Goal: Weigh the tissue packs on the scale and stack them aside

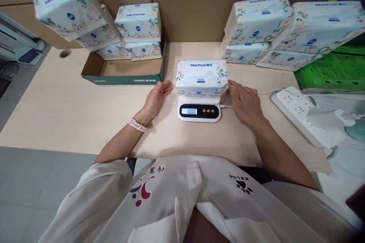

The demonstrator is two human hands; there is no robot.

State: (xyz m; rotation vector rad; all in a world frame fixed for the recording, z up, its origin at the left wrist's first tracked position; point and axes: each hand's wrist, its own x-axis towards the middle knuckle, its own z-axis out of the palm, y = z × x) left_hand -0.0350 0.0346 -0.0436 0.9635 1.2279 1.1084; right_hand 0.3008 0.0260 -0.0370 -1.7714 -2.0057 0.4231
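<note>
A pale blue floral tissue pack lies on a small white digital scale whose lit display shows digits. My left hand rests on the table just left of the pack, fingers stretched out and apart, a little short of touching it. My right hand lies at the pack's right side, fingers loosely extended with the tips at its edge, holding nothing.
An open cardboard box at the back left holds several tissue packs. More packs are stacked at the back right. A white power strip and a green crate lie to the right. Cardboard walls stand behind.
</note>
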